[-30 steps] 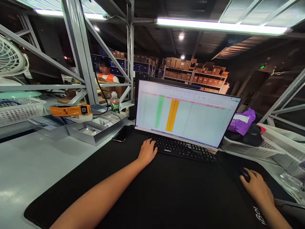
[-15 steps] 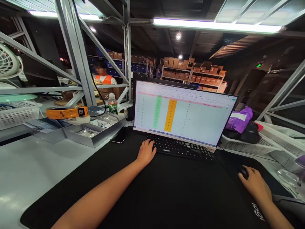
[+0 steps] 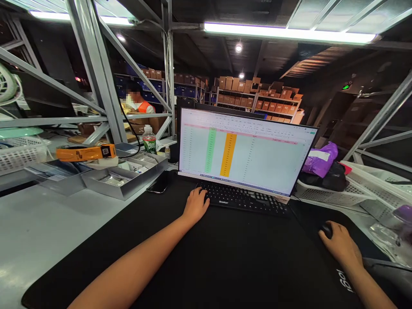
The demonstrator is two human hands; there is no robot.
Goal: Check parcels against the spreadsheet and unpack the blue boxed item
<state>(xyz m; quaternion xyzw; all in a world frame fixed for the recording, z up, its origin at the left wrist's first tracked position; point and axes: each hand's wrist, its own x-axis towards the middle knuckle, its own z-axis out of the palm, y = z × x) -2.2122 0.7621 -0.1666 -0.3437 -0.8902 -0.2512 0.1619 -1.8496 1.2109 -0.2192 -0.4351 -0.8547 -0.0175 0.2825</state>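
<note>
My left hand [image 3: 195,205] rests at the left end of a black keyboard [image 3: 247,200], its fingers laid loosely over the keys and holding nothing. My right hand [image 3: 340,246] lies over a black mouse [image 3: 326,230] at the right of a large black desk mat [image 3: 225,262], fingers curved round it. A monitor [image 3: 243,150] stands just behind the keyboard and shows a spreadsheet with one green and one orange column.
A phone [image 3: 158,183] lies left of the keyboard. Grey trays [image 3: 124,176], an orange tape dispenser [image 3: 84,152] and a green bottle [image 3: 149,140] stand at the left. White baskets [image 3: 325,193] with purple bags sit right. A person in an orange vest [image 3: 139,103] works behind steel racking.
The view has drifted slightly, so everything sits a little further left and lower in frame. Both hands keep their places on the keyboard and the mouse.
</note>
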